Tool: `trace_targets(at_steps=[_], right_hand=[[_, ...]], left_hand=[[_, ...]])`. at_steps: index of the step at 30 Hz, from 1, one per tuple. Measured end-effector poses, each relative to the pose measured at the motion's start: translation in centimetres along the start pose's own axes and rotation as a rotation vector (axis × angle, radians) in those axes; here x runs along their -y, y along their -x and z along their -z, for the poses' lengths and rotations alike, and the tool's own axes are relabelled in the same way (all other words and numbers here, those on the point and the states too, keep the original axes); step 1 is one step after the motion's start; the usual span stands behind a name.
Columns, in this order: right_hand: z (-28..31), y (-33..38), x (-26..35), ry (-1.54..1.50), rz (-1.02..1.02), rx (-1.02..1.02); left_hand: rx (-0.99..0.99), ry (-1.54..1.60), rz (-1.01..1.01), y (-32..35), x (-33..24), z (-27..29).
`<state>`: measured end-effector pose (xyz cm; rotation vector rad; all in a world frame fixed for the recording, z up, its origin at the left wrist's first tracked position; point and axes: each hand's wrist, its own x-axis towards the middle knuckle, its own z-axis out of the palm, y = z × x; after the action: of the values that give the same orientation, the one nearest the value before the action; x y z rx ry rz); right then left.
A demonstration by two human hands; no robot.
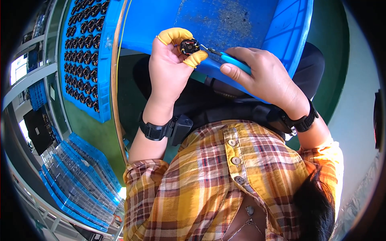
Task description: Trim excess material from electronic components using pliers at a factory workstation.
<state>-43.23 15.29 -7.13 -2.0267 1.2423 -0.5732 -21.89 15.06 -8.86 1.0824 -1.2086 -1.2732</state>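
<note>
1. Nearest the camera is the person's plaid shirt [225,176], with both forearms rising from it; each wrist wears a black band.
2. The left hand [171,66] is closed in a pinch: two yellow-capped fingers [173,36] grip a small black round part [189,46] between them, above the lap and in front of the blue bin.
3. The right hand [263,74] is closed around a blue-handled tool [237,62]. The tool's long axis runs from lower right to upper left; its thin metal tip points left and meets the part's right side.
4. The part shows copper-coloured bits on its face; which way its own axis points I cannot tell.
5. Behind the hands lies a large blue bin [289,32], its floor scuffed.
6. Further left, on the green worktop [86,128], a blue tray [105,80] holds rows of similar black parts.
7. Far left, stacked blue trays [80,180] sit lower down.
</note>
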Motion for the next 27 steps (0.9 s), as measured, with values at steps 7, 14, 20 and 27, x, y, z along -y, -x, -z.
trace_targets(at_steps=[7,14,20,27], right_hand=[[0.2,0.0,0.3,0.036,0.027,-0.019],[0.7,0.0,0.5,0.167,0.020,0.030],[0.6,-0.3,0.6,0.308,0.128,-0.052],[0.4,-0.8,-0.1,0.305,0.097,-0.020]], left_hand=[[0.042,-0.249,-0.106,0.0,-0.3,-0.4],[0.019,-0.630,-0.262,-0.1,-0.6,-0.8],[0.038,-0.915,-0.437,-0.3,-0.9,-0.7],[0.033,-0.882,-0.341,-0.6,-0.3,-0.9]])
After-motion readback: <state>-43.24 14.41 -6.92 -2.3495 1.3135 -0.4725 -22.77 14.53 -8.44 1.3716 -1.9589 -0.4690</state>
